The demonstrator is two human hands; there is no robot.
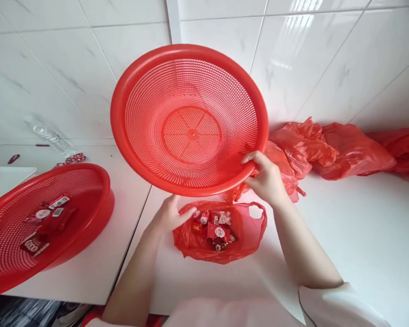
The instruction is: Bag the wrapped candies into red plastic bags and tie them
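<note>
My right hand [267, 179] grips the right rim of a red plastic mesh basket [192, 134], thumb inside and fingers at the edge. The basket is raised and tilted, its inside facing me, with no contents visible in it. My left hand [168, 214] is just under the lower rim, thumb spread to the right; its fingertips meet or nearly meet the rim, and some fingers are hidden. Below the basket, an open red plastic bag [248, 231] lies on the white table. Several small wrapped snack packets [219, 231] are inside it.
At left, another red mesh basket [102, 195] holds several red snack packets [56, 222]. Behind it lie a clear plastic piece [52, 138] and a white tray [12, 175]. Several red plastic bags [354, 152] line the tiled wall [327, 59]. A seam crosses the white table [347, 236].
</note>
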